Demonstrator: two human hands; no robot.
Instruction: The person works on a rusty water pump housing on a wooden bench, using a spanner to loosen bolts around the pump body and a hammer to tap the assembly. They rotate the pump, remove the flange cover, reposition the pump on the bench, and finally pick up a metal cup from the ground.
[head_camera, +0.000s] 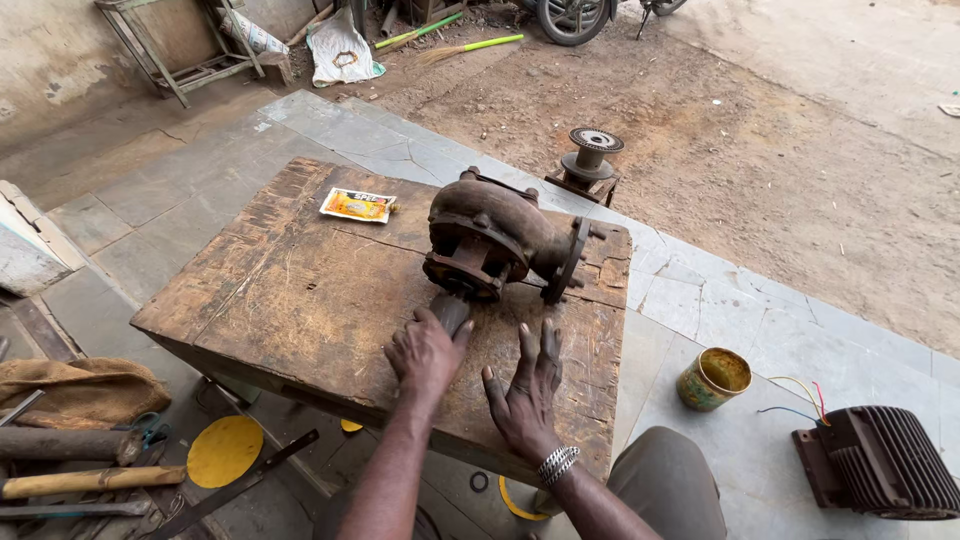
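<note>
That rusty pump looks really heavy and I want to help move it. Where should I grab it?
Probably with both hands from the near side: one under the round rusty pump casing, one at the flat flange on its right. The casing is bulky and the flange gives an edge to hook fingers on. The left hand already touches the shaft end sticking toward you, likely too thin for lifting.

Right of the tabletop (300, 290) stand a tin (712, 379) and an electric motor (885, 465); a yellow packet (358, 205) lies on it; tools (75, 480) lie left of it.
</note>
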